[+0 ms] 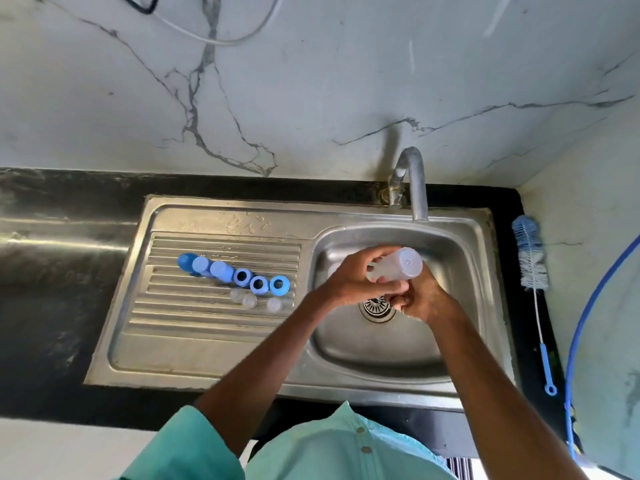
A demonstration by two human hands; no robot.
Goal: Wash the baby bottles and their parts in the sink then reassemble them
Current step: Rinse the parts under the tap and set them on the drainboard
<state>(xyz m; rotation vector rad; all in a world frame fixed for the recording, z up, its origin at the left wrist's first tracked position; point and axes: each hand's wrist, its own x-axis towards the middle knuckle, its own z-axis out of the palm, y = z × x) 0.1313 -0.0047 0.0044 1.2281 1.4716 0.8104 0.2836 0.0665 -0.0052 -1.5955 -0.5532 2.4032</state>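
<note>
The left hand (353, 282) grips a clear baby bottle (398, 265) round its neck end. The bottle lies tilted on its side, with its base turned up towards the camera. The right hand (424, 299) is pressed against the left from below with its fingers curled. Whether it holds anything cannot be told.

Both hands hang over the basin of the sink (381, 355), and the drain (375, 308) lies just beneath them. The tap (414, 181) stands beyond them.

On the draining board (207, 334), left of the hands, lies a slanting row of three blue caps (201, 265) and three blue collar rings (259, 284). Three clear nipples (249, 301) sit just beside the rings.

Well right of the hands, a bottle brush (530, 258) lies on the black table (69, 306).
</note>
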